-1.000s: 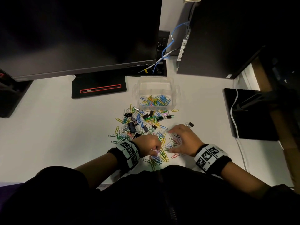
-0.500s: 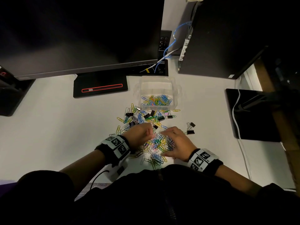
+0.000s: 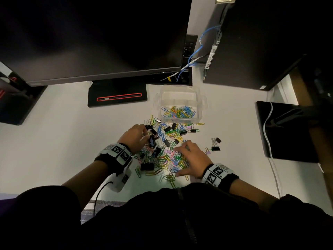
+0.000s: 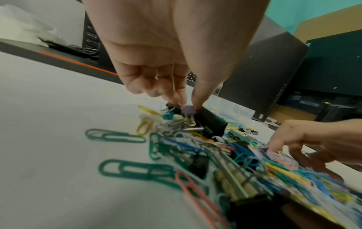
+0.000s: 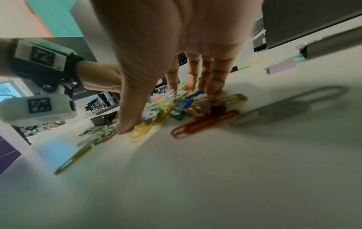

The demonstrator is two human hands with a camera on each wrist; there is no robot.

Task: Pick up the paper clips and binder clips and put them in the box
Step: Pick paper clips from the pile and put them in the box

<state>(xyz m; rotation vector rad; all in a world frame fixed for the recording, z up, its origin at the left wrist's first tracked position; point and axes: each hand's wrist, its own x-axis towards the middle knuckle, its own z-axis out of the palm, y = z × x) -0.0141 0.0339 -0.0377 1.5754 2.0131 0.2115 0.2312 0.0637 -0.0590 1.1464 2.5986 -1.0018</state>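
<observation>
A clear plastic box [image 3: 180,91] stands on the white desk [image 3: 63,141] with coloured paper clips [image 3: 180,112] lying in it. In front of it spreads a pile of paper clips and black binder clips [image 3: 167,141]. My left hand [image 3: 142,136] is over the pile's far-left part. Its thumb and fingertips [image 4: 180,99] pinch a small purple binder clip [image 4: 188,110] and a black binder clip [image 4: 211,124] together. My right hand [image 3: 182,159] lies spread on the near-right part of the pile. Its straight fingers [image 5: 213,83] and thumb touch the clips [image 5: 166,106].
A monitor [image 3: 90,42] and its black stand base [image 3: 117,96] stand behind the pile, with a black computer tower [image 3: 252,42] at back right. A black pad [image 3: 288,132] with a white cable lies right. A few stray binder clips [image 3: 215,144] sit right of the pile.
My left hand has moved away from me and to the left across the pile and now pinches binder clips. My right hand has stayed on the near-right part of the pile.
</observation>
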